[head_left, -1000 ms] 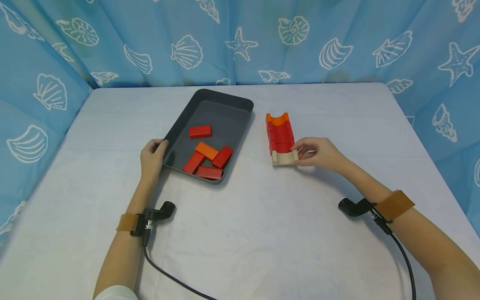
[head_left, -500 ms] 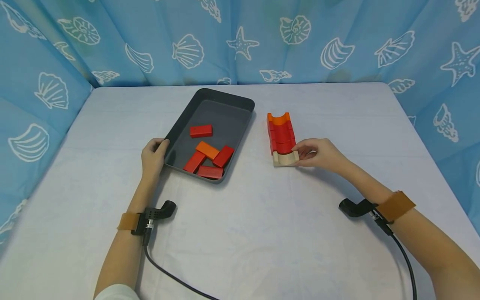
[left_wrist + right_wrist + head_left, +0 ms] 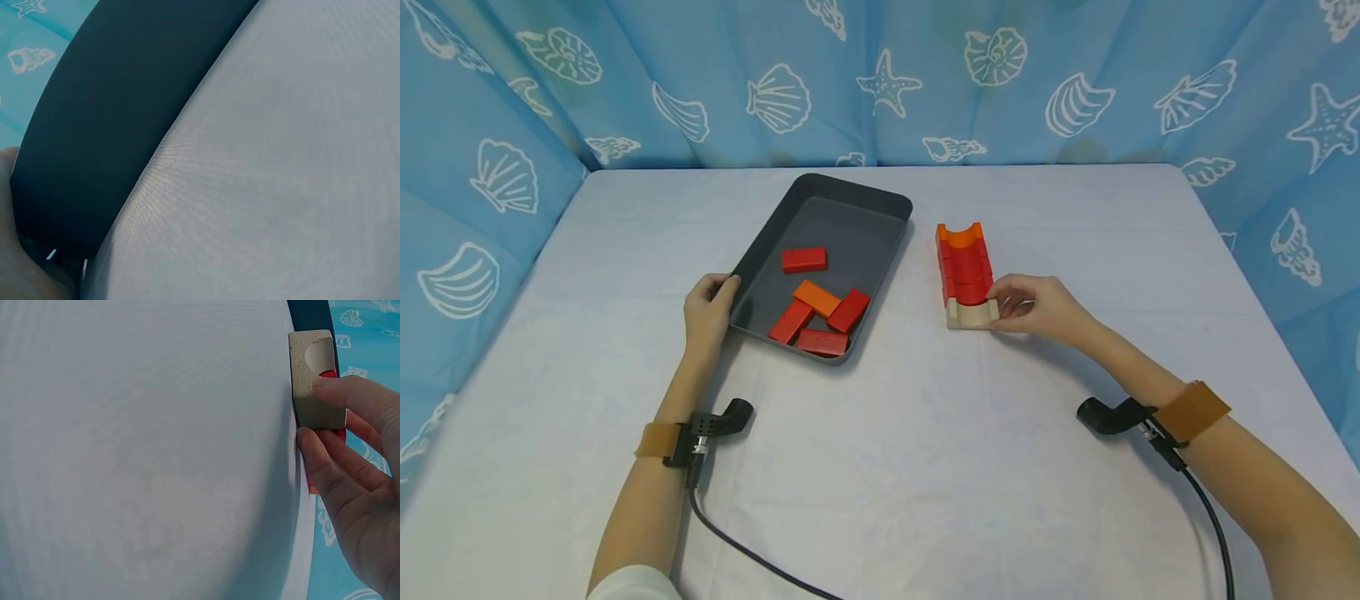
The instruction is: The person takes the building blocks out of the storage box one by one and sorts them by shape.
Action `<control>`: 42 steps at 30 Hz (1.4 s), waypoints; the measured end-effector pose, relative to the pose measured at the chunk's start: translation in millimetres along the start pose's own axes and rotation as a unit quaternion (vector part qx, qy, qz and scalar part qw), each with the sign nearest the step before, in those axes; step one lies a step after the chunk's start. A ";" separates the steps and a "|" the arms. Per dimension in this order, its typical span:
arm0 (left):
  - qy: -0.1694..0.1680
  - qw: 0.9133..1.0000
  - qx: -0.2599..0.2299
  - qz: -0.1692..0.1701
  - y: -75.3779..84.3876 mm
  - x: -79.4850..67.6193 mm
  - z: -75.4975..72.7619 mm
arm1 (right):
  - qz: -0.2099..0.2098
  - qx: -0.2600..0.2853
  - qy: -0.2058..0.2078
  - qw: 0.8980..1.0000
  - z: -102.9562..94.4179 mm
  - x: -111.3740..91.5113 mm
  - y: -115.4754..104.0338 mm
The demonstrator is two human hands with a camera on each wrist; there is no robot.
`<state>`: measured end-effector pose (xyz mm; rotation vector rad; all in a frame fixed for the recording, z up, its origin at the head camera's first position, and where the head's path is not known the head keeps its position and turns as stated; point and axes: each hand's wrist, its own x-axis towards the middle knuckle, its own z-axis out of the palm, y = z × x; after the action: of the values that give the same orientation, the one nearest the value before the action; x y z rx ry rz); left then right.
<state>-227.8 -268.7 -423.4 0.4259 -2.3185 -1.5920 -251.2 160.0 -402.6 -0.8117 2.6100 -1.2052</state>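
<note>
My left hand (image 3: 707,315) grips the near-left corner of a dark grey tray (image 3: 855,218), thumb over the rim. In the left wrist view the tray's outer wall (image 3: 119,119) fills the upper left. My right hand (image 3: 1037,304) pinches a plain wooden block (image 3: 972,316) with a curved groove at its right side. This block stands at the near end of a row of grooved red blocks (image 3: 965,271), with a grooved orange block (image 3: 960,237) at the far end. Up close in the right wrist view, fingertips touch the wooden block (image 3: 310,381).
Inside the tray lie several red blocks (image 3: 805,260) and one orange block (image 3: 817,298). A white cloth (image 3: 880,467) covers the table, and a blue curtain (image 3: 820,50) with shell prints stands behind it. Cables (image 3: 752,550) run from both wrist cameras.
Almost nothing has moved. Both hands keep their places on the tray and the wooden block, while the head view has shifted slightly.
</note>
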 end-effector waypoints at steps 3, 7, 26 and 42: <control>0.001 1.000 0.002 0.001 0.4 0.4 0.4 | -0.008 -0.001 0.003 1.000 -0.2 0.3 3.4; 0.002 1.000 0.000 0.000 0.3 0.5 0.2 | -0.006 -0.003 0.007 1.000 -0.7 0.2 3.9; 0.001 1.000 -0.001 0.006 -0.5 1.3 -0.4 | 0.023 -0.008 0.026 0.999 -2.5 -4.6 -32.7; 0.002 1.000 -0.004 0.000 0.4 -0.3 0.3 | 0.064 0.007 0.034 0.997 -2.9 -0.8 -3.7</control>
<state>-227.7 -268.3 -423.1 0.4267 -2.3071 -1.5983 -250.0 160.3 -398.0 -0.6007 2.6579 -1.2332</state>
